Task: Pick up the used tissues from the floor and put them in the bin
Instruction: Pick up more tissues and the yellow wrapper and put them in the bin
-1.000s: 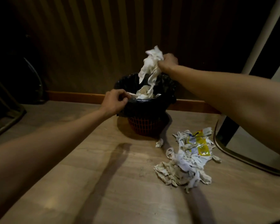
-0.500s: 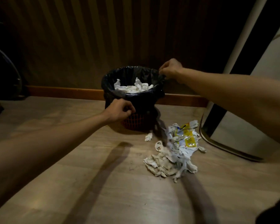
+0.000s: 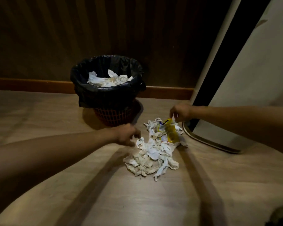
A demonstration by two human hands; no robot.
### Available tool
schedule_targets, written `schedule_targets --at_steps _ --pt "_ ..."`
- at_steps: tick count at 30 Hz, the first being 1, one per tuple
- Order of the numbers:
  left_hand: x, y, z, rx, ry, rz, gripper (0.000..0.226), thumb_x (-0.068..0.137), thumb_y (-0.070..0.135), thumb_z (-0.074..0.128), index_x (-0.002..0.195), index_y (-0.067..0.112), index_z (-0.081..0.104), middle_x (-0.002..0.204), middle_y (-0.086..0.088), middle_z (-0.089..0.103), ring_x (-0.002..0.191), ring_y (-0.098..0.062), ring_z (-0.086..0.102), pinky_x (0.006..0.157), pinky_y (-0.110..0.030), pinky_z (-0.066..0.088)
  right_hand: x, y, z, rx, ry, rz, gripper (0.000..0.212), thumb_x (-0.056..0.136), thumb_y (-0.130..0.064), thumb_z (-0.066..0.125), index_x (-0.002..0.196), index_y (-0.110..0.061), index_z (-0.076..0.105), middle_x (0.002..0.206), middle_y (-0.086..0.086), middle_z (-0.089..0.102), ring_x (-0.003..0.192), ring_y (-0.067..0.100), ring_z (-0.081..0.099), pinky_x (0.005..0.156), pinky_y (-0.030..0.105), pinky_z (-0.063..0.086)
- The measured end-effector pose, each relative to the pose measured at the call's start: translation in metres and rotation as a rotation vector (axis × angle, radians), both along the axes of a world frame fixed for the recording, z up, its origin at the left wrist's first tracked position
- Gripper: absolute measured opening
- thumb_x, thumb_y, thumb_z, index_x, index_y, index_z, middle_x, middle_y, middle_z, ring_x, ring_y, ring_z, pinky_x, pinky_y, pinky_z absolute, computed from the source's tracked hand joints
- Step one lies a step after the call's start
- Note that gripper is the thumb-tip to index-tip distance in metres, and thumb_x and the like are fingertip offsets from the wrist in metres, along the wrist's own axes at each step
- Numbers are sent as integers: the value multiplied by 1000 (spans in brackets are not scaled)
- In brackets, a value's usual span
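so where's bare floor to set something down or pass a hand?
Bare wooden floor lies left of the black-lined red mesh bin, and across the near foreground below the pile of crumpled white tissues. It is crowded between bin, pile and the white appliance base: the left hand, right hand and yellow plastic wrapper sit there.

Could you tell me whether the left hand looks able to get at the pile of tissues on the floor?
Probably yes: the left hand hovers at the edge of the tissue pile, with nothing between them.
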State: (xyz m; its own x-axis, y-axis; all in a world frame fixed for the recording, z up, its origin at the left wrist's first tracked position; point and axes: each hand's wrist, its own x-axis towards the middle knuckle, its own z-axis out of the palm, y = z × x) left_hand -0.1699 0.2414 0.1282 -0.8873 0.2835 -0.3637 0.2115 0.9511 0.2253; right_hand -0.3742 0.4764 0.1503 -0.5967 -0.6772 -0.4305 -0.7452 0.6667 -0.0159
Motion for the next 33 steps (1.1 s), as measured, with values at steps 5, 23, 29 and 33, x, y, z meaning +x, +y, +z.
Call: schedule_targets --at_steps 5,23,29,33 --pt "-1 20 -45 -106 -205 -148 87 79 23 78 151 24 30 151 -8 34 134 -28 44 102 -30 41 -11 28 -52 121 -18 166 61 84 -27 73 141 -22 53 135 7 60 120 26 58 96 30 46" --pt "-19 38 -116 -26 -123 -254 84 76 18 79 147 28 35 142 -8 35 111 -29 56 88 -30 46 -31 7 -148 -40 -168 185 44 85 -35 71 122 -15 59 105 5 63 96 29 62 73 30 46" --pt "-13 32 -106 57 -77 -189 44 83 16 65 126 21 59 118 -4 61 107 -25 60 83 -32 47 -44 -8 -124 -341 -49 115 48 80 -54 62 85 -7 72 88 16 64 77 32 62 67 33 50" --pt "-10 17 -105 131 -17 -124 28 83 23 64 111 21 64 104 -2 67 100 -23 61 81 -33 50 -54 -12 -113 -402 25 -126 36 81 -51 70 95 -18 75 121 12 48 109 30 53 91 32 48"
